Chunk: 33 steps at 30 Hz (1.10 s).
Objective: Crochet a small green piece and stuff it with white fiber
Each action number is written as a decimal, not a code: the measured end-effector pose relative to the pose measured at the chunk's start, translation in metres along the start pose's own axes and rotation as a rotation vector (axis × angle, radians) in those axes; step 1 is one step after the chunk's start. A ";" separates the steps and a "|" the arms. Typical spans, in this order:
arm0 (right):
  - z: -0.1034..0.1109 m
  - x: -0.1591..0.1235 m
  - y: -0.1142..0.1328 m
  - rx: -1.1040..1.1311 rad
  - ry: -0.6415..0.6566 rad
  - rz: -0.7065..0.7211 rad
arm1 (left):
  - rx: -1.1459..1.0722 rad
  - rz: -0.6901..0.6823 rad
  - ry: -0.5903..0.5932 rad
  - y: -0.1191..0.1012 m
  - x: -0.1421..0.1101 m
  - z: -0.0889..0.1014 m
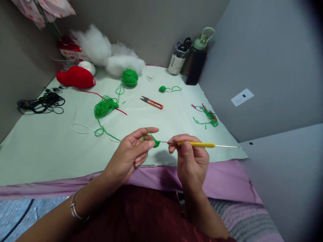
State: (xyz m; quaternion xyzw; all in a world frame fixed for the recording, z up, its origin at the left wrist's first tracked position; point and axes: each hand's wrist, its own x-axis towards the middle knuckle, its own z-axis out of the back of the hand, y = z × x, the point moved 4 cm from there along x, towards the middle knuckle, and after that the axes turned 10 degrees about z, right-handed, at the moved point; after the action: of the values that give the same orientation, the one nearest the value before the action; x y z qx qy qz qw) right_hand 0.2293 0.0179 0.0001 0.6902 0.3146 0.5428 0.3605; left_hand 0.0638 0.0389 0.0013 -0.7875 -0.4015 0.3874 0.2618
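Note:
Between its thumb and fingers, my left hand (131, 149) pinches a small green crochet piece (156, 144), with green yarn looped up over the raised index finger. My right hand (190, 154) grips the yellow handle of a crochet hook (202, 144). The hook's thin metal tip points left and reaches the green piece; its other metal end sticks out to the right. From my left hand the working yarn runs back to a loose green heap (106, 107) and on to a green yarn ball (130, 78).
Orange thread snips (152, 102) lie mid-table, with a tiny green crocheted bit (163, 89) behind. Yarn scraps (210, 116) are at right. White stuffing (96, 47), red yarn (75, 77) and black cord (42, 102) sit left. A pen cup (176, 62) and bottle (201, 43) stand at back.

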 end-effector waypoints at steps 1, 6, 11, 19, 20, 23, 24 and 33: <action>0.000 0.000 0.000 0.004 -0.008 0.004 | 0.002 -0.003 -0.004 0.000 0.000 0.000; -0.003 -0.001 -0.003 0.029 0.010 -0.039 | 0.001 0.044 0.044 0.005 0.000 -0.004; -0.005 -0.002 -0.001 -0.114 0.032 0.038 | 0.034 0.022 0.029 0.011 0.001 -0.005; -0.012 -0.011 0.012 -0.598 0.213 0.532 | -0.126 0.139 0.092 0.017 0.005 -0.006; -0.009 -0.008 0.011 -0.540 0.182 0.480 | -0.147 0.164 0.113 0.016 0.005 -0.006; 0.001 0.000 0.004 -0.240 0.024 0.217 | -0.172 0.145 0.120 0.010 0.006 -0.003; 0.002 0.002 0.001 -0.136 -0.001 0.137 | -0.167 0.127 0.114 0.008 0.005 -0.003; -0.003 0.002 -0.009 0.095 0.030 -0.082 | 0.006 0.012 0.073 0.010 0.004 -0.002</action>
State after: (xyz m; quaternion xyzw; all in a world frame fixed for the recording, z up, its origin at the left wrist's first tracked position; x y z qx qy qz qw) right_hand 0.2261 0.0248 -0.0063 0.6849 0.3736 0.5223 0.3445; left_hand 0.0715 0.0370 -0.0063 -0.8028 -0.3856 0.3610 0.2765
